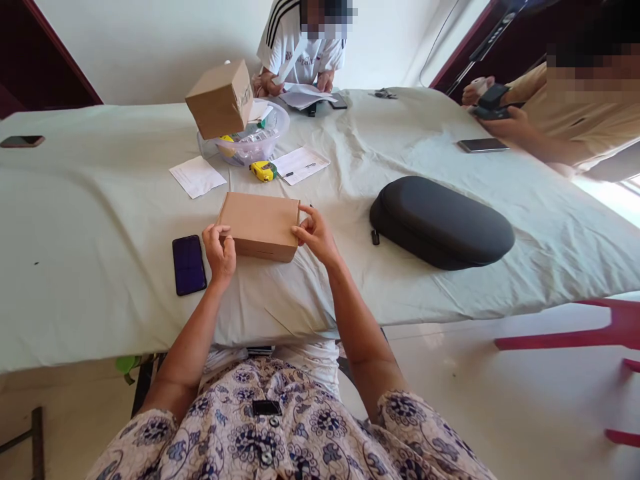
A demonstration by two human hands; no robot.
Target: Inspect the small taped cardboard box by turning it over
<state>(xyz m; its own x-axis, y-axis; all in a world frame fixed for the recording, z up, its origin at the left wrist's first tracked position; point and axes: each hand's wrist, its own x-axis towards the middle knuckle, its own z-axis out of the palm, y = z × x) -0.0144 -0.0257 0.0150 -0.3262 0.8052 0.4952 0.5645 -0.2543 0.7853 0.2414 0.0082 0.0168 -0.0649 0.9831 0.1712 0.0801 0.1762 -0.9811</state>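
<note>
A flat brown cardboard box (260,223) lies on the pale cloth-covered table (100,220) right in front of me. My left hand (219,252) grips its near left corner with curled fingers. My right hand (313,232) holds its right end, thumb and fingers pinched on the edge. A dark phone (189,264) lies face up just left of my left hand.
A black oval case (443,222) sits to the right. Behind the box are a yellow tape measure (263,171), paper slips (197,176), a clear bowl (253,143) and a second cardboard box (220,99) tilted on it. Two other people sit at the far side and right.
</note>
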